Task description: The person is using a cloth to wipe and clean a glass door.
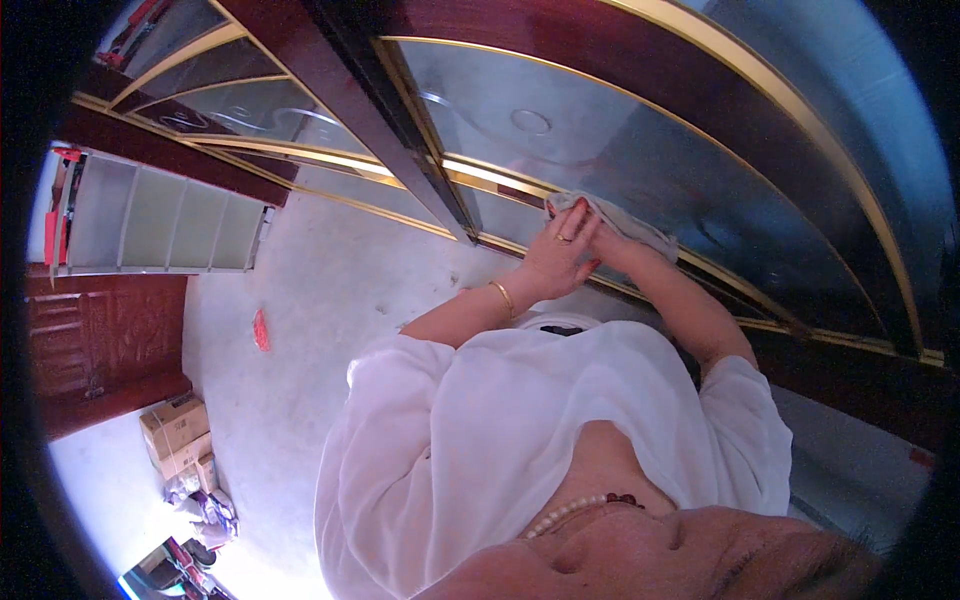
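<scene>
A pale grey cloth point(634, 226) lies bunched against the gold-trimmed lower edge of a glass panel point(517, 90) set in dark red framing. My left hand point(559, 253), with a ring on a finger and a gold bracelet at the wrist, rests its fingers on the cloth's left end. Close beside it, my right hand point(611, 246) presses on the same cloth, and its fingers are partly hidden behind the left hand. The fingers of both hands meet or overlap there. A curling line and a ring-shaped design mark the glass above them.
A dark upright post point(420, 150) divides the glass panels to the left of my hands. On the pale floor point(315, 292) lies a red plastic bag point(260, 330). Cardboard boxes point(176, 427) stand by the wall, near a carved red-brown door point(112, 345).
</scene>
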`<state>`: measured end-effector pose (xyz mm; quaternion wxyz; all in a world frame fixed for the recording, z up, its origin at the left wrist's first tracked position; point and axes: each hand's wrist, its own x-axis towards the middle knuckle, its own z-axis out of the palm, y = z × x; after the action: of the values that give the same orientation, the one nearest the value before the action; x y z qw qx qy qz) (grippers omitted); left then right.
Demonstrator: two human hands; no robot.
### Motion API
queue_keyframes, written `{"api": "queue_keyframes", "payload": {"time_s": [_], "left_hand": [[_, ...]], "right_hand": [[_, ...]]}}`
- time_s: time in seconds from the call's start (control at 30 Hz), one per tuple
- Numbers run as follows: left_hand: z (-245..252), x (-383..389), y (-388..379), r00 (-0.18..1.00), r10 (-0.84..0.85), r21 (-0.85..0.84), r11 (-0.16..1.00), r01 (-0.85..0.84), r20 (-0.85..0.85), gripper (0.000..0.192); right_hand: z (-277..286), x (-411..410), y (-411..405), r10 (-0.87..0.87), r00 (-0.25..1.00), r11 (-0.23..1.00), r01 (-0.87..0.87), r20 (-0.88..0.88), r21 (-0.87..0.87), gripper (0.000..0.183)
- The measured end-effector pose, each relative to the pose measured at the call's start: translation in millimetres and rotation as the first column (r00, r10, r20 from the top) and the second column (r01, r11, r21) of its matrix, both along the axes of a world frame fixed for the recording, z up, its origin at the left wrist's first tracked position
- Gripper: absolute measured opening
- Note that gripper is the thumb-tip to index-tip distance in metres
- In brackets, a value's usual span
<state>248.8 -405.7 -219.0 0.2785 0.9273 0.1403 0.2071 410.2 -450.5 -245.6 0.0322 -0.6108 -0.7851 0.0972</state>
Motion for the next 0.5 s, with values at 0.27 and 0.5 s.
{"api": "queue_keyframes", "payload": {"time_s": [0.27, 0.5], "left_hand": [[-7.7, 82.3, -50.6, 0.848, -0.524, 0.012, 0.851, 0.524, 0.079, 0.072], [-7.0, 110.2, -74.0, 0.820, -0.567, 0.091, 0.823, 0.561, 0.077, 0.071]], "right_hand": [[25.7, 97.8, -129.1, -0.529, 0.792, 0.785, 0.322, -0.303, -0.529, 0.043], [73.7, 106.7, -157.7, -0.210, 0.976, 0.869, 0.214, 0.060, -0.446, 0.045]]}}
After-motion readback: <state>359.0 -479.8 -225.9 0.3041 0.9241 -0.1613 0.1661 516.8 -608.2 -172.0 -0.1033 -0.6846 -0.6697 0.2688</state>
